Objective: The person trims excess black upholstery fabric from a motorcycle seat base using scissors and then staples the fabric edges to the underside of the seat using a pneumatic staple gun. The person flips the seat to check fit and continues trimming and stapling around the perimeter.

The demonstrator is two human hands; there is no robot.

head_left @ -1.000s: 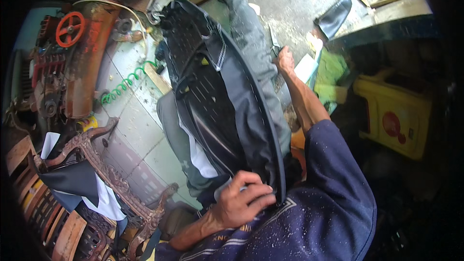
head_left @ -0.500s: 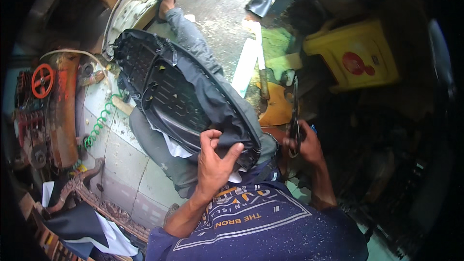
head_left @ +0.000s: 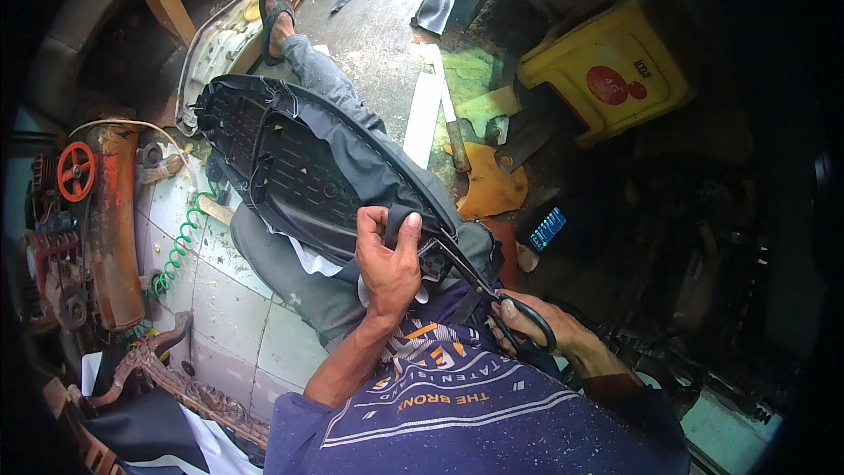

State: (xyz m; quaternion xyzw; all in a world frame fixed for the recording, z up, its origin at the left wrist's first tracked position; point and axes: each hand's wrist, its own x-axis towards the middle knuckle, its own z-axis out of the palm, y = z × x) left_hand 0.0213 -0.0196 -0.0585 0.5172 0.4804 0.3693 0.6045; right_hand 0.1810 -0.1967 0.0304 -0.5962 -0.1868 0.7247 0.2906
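Note:
A motorcycle seat (head_left: 303,171) lies underside up across my lap, its ribbed black plastic base showing. Loose black cover material (head_left: 356,158) is folded over its rim. With thumb and fingers, my left hand (head_left: 387,255) pinches a flap of this cover at the seat's near end. In my right hand (head_left: 541,325) is a pair of scissors (head_left: 470,273), fingers through the black handle loops. Its blades point up and left, reaching the cover edge just right of my left hand. Whether they have material between them cannot be made out.
An air compressor (head_left: 114,220) with a red wheel and green coiled hose (head_left: 180,242) stands left. A yellow plastic stool (head_left: 607,75) is at the far right, with a lit phone (head_left: 547,229) nearer. A hammer (head_left: 455,136) lies ahead; carved wood (head_left: 202,387) is near left.
My right hand has brought the scissors from the right side in to the seat's near end. The left hand still pinches the cover, now with a flap lifted. The view has shifted slightly.

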